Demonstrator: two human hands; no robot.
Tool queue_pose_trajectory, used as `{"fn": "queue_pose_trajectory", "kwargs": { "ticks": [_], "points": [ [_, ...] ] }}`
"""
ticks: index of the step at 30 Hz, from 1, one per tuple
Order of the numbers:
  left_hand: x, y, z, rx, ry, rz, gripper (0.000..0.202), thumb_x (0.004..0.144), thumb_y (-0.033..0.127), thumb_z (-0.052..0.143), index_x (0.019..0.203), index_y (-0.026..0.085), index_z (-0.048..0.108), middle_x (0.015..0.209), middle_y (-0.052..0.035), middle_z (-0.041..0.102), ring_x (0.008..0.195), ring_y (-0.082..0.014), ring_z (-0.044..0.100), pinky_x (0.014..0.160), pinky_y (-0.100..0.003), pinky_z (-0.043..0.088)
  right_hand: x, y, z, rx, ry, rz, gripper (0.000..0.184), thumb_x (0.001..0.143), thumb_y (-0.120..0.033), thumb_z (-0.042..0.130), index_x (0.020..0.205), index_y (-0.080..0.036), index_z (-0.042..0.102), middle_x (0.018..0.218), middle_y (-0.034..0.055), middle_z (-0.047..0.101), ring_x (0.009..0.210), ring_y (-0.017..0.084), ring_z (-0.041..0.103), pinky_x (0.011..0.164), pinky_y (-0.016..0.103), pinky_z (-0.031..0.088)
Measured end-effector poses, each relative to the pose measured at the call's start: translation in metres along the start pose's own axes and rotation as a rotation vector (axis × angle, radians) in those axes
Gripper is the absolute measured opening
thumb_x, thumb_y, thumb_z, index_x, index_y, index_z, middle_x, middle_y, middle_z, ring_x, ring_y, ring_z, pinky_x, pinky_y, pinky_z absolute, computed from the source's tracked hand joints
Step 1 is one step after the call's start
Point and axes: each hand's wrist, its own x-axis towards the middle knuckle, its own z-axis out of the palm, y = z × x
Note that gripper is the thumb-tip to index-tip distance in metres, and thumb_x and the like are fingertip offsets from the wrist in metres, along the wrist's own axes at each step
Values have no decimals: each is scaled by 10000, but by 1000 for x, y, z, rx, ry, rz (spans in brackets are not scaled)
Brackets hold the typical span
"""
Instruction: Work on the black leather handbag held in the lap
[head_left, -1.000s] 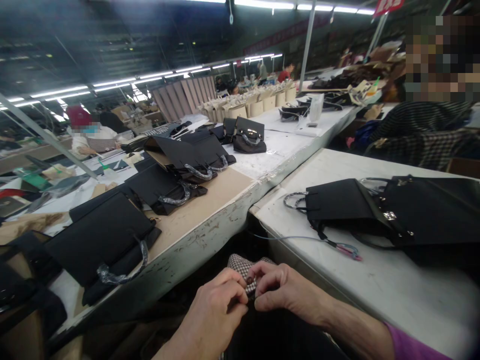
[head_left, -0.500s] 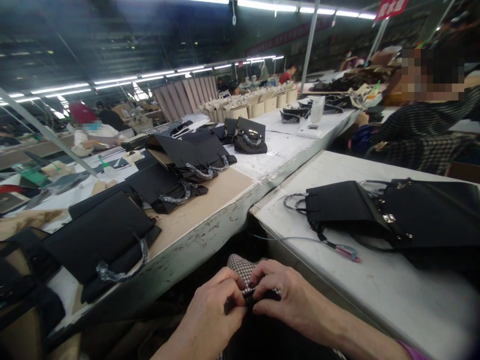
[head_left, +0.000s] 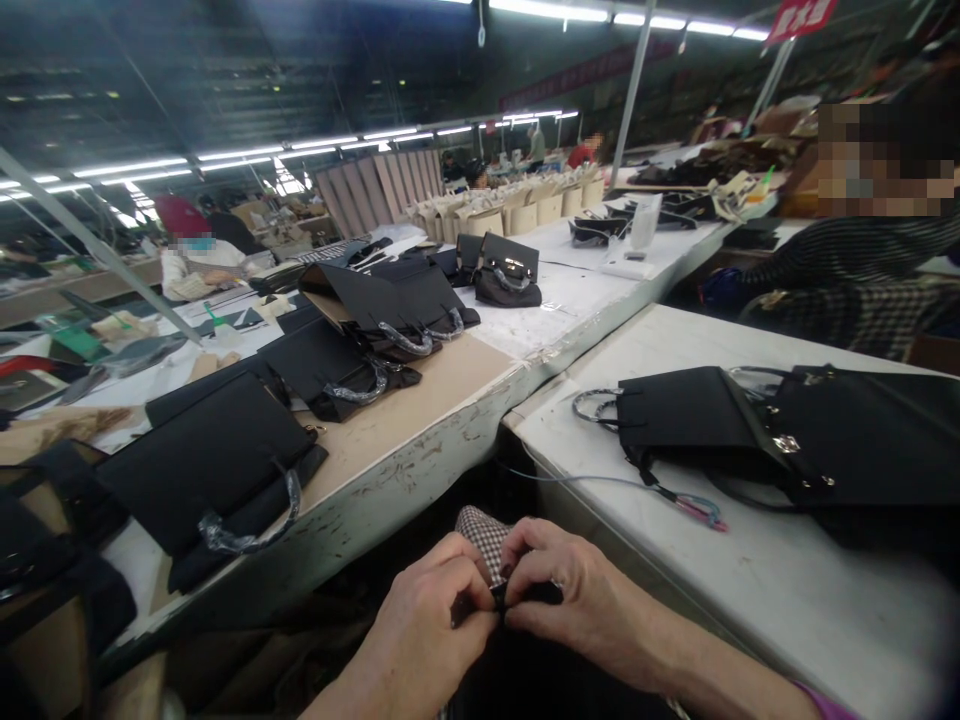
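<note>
My left hand (head_left: 435, 610) and my right hand (head_left: 570, 590) meet low in the middle of the view, over my lap. Between thumb and bent fingers, each pinches the edge of a piece of black material (head_left: 497, 594); its exact kind is hidden by the fingers. The fingertips of both hands nearly touch. Just beyond them rises brown-and-white checked cloth (head_left: 478, 534). Dark material (head_left: 540, 680) fills the space beneath my wrists, its shape lost in shadow.
On the right-hand white table (head_left: 757, 590) lie black handbags (head_left: 675, 408) and a thin cord (head_left: 701, 510). More black handbags (head_left: 206, 470) with plastic-wrapped handles line the long left table (head_left: 442, 400). A co-worker in a striped top (head_left: 847, 245) sits at right, another person (head_left: 199, 270) at far left.
The view has shifted slightly, so tables and bags appear a little further right. Both hands keep their pinch on the black material, with only small finger movement.
</note>
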Motion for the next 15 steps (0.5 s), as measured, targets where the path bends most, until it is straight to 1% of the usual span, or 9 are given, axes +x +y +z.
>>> {"fn": "queue_pose_trajectory", "kwargs": {
  "ticks": [4,9,15],
  "points": [
    [1,1,-4,6,-5,-14,175,715,8,619,693,181,605,895,-4,625,783,-135,587,697,-221,438,1,2,-3,6,-71,-13,161,767,-56,768,761,-216,764,969,-29,609,914,140,571,846,259,438],
    [2,7,-7,-24,-57,-36,218,729,17,609,767,212,699,954,-4,636,807,-140,594,733,-222,459,0,2,-6,43,-102,-41,191,828,-52,693,774,-223,760,959,-17,583,923,151,552,864,274,434],
    [2,5,-6,-76,-77,-25,223,722,5,640,743,219,700,975,19,645,863,-135,612,775,-215,455,-1,5,-7,79,-123,-72,191,839,-52,684,793,-222,757,992,-13,569,930,146,557,843,258,442]
  ]
}}
